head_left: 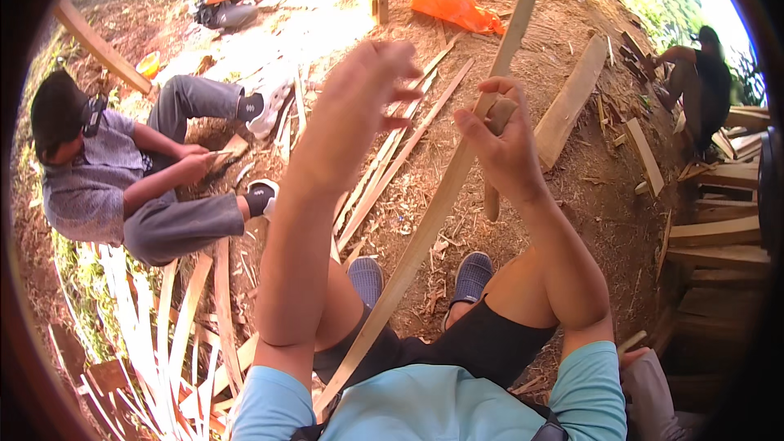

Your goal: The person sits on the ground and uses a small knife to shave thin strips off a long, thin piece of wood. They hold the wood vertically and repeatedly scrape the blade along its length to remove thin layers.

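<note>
A long, pale wooden strip [425, 237] slants from my lap at the lower left up to the far right. My right hand [508, 143] is closed around its upper part, thumb on the near side. A short, rounded brown wooden piece [492, 202] also shows at that hand, its end pointing down below the palm; most of it is hidden, and I cannot tell its kind. My left hand [355, 106] is raised to the left of the strip, apart from it. Its fingers are spread, slightly blurred, and hold nothing visible.
Several thin strips [400, 155] lie on the shavings-covered ground ahead. A wide board [572, 102] and an orange sheet [457, 4] are farther off. At left a seated person [98, 163] handles a small wooden piece; others sit farther back. Stacked timber [719, 233] stands right.
</note>
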### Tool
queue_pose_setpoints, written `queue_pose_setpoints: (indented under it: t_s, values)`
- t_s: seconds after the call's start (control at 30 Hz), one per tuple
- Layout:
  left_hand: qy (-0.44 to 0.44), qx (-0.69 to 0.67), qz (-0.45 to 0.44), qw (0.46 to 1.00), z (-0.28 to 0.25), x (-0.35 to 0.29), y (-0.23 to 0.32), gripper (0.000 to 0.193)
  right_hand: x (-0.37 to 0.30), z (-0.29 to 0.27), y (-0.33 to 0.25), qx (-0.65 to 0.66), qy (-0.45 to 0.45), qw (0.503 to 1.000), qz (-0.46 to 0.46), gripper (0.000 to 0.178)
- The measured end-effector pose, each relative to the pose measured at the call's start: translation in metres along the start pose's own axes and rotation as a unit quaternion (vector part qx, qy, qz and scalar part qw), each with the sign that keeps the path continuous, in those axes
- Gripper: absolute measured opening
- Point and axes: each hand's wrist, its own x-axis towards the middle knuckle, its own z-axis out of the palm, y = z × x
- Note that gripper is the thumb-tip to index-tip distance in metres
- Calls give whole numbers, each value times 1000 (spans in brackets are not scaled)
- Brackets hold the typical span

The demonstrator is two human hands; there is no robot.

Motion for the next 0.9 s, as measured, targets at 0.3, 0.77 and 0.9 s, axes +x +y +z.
queue_pose_setpoints:
  t_s: [0.3,0.77,0.9]
  values:
    - [-171,16,-100,980,41,-9,-37,34,-10,-11,-22,18,20,999,27,37]
    - [-110,-106,-70,986,20,-1,-29,38,-20,-15,7,-203,-49,976,67,37]
    - [-87,86,-37,992,27,-11,-23,42,-17,-6,-3,-212,12,973,89,42]
